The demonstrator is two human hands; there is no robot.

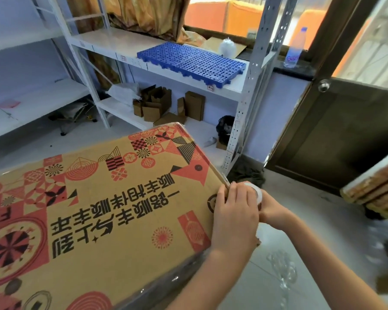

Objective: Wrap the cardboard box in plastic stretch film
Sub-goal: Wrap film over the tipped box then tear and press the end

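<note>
Box (94, 220) fills the lower left, film already shining along its edges. At four o'clock, left hand (233, 217) lies flat-fingered on the corner; right hand (270, 210) grips the roll (254, 193). Loose tension here and the film could slip or wrinkle.

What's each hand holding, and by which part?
The right hand grips a small film roll round its lower side, at the box edge. The left hand lies over the roll and box edge; whether it grips cannot be told.

Bright daylight enters through the window (222, 16) at top; edges bend with wide-angle distortion, and the whole frame is slightly soft.
</note>
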